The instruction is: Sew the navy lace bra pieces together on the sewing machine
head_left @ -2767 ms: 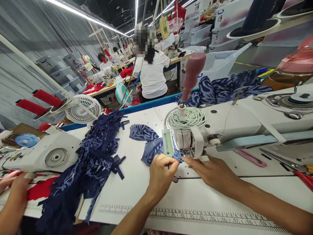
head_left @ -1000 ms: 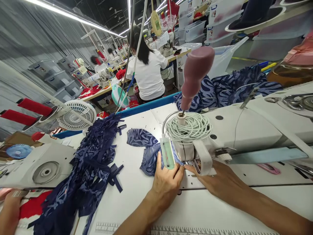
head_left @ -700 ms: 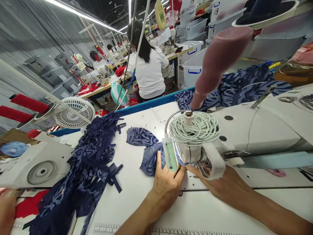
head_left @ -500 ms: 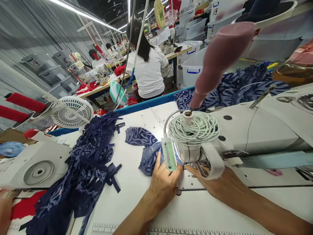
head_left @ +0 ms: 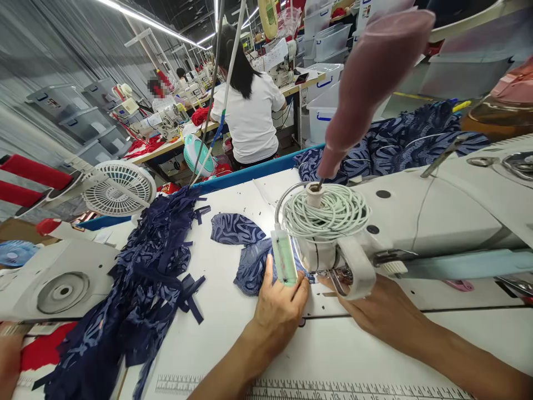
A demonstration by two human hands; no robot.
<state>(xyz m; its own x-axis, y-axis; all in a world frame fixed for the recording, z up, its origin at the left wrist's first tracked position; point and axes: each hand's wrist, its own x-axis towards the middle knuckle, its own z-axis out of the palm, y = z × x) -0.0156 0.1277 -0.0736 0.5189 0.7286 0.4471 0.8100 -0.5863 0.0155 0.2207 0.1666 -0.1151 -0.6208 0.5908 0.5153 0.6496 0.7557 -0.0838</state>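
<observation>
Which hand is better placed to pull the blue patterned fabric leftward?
Probably left: the left hand touches the blue patterned fabric; the right hand sits beyond the presser foot.

There is a single view, from the wearer's head, tipped forward and down over the white worktop [head_left: 233, 333]. It sits very near the sewing machine [head_left: 437, 216], whose thread cone [head_left: 370, 78] looms large at the top. The left hand [head_left: 278, 311] and right hand [head_left: 383, 314] enter from the bottom edge. The wide lens also takes in the hall beyond, with a seated person in white [head_left: 254, 119].
</observation>
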